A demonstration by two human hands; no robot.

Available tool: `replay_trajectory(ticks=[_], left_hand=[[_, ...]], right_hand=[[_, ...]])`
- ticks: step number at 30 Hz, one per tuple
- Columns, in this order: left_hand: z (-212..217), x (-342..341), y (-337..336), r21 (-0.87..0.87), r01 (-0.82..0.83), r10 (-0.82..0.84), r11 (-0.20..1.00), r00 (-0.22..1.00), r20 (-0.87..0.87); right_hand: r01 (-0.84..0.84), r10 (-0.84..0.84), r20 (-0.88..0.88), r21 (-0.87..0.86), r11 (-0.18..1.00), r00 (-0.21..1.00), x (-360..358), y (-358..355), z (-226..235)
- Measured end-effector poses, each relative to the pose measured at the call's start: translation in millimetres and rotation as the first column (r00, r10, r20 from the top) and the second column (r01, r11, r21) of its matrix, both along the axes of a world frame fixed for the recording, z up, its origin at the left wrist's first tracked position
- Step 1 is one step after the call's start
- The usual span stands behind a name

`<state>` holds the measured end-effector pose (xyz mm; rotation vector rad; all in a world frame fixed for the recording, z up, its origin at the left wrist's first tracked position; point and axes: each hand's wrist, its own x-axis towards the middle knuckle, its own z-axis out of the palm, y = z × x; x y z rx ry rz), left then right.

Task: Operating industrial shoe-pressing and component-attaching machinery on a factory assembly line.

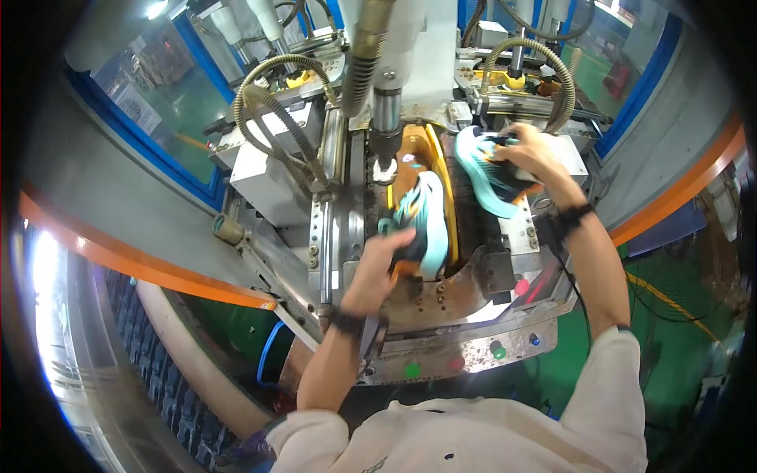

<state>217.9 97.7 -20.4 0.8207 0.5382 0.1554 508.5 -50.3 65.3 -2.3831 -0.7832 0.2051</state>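
Observation:
My left hand is closed on the collar end of a black sneaker with a pale turquoise sole and orange accents. That shoe is tilted over the yellow-edged cavity of the press, just right of the metal plunger. Farther back on the right, my right hand grips a second sneaker of the same colours by its opening, its turquoise sole turned toward the left. The second shoe is over the right side of the press bed. Both hands are somewhat blurred, and part of each shoe's upper is hidden by fingers.
Ribbed hoses loop beside the press. A front panel carries green, red and blue buttons. Orange-edged guards curve around both sides, and a dark-studded conveyor runs at lower left. More press stations stand behind.

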Motion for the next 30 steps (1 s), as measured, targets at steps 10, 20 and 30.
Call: replay_trajectory(ticks=[10,20,30], left_hand=[[64,-283,-118,0.216,-0.627,0.657,0.749,0.659,-0.366],[19,-368,-260,0.186,-0.963,0.901,0.195,0.101,-0.421],[-107,-433,-419,0.597,-0.683,0.901,0.421,0.236,-0.365]], right_hand=[[0.027,0.030,0.301,-0.183,0.983,0.953,-62,182,-183],[-0.652,0.581,0.298,0.397,0.646,0.757,-279,33,-136],[-0.940,0.939,0.055,-0.009,0.341,0.340,-378,-24,-339]])
